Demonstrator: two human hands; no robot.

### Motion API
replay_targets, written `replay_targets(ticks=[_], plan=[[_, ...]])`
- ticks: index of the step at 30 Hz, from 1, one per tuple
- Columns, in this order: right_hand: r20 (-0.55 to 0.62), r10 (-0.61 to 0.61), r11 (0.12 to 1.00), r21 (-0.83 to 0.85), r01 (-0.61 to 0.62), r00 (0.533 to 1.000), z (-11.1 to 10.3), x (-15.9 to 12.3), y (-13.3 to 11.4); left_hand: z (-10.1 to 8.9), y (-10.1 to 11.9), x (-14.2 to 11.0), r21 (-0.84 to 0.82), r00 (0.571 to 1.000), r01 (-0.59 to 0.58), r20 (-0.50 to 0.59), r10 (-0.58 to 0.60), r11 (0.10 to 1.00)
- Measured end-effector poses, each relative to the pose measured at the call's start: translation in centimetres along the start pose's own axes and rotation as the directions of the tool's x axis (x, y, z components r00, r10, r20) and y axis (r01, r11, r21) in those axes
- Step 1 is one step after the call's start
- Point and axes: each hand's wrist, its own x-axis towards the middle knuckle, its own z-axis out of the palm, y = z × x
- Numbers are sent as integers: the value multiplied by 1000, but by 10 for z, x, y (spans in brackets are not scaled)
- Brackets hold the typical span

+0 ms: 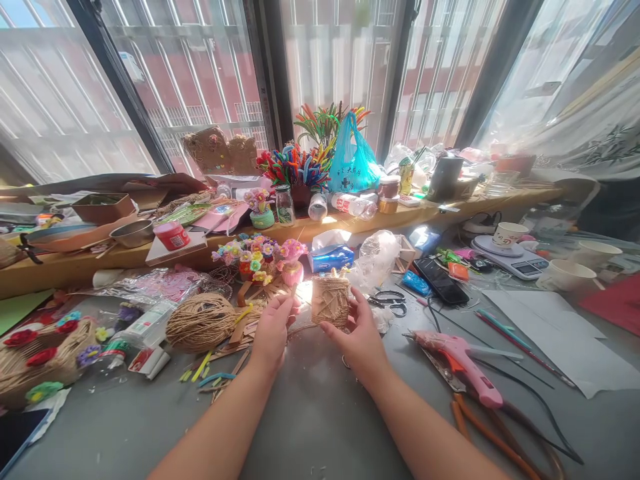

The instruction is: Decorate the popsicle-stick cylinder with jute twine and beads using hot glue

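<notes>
A small box wrapped in jute twine (330,300) is held up over the grey table (310,413). My right hand (357,333) grips it from the right and below, fingers curled round it. Just left of the box is my left hand (273,330), its fingers pinched together at the thin twine strand that runs toward the box. A ball of jute twine (200,321) lies left of my left hand, beside loose wooden sticks (225,363).
A pink glue gun (463,357) and orange-handled pliers (495,433) lie at right, with scissors (393,300), a black phone (440,280) and white paper (555,333). Small flower pots (260,257) stand behind. A cluttered wooden sill (300,230) runs under the window.
</notes>
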Motion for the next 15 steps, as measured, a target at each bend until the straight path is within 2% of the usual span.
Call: replay_targets(ticks=[10,12,15], plan=[[68,-43,998,48,40,997,1,-3,-2,-2,-4,0,19,1000,-5,-13,5,1000],[101,-56,997,56,51,993,2,-5,-3,-3,-5,-1,24,1000,-14,14,13,1000],[164,-76,996,68,66,984,4,-9,-5,-2,-4,-4,-8,992,-33,123,33,999]])
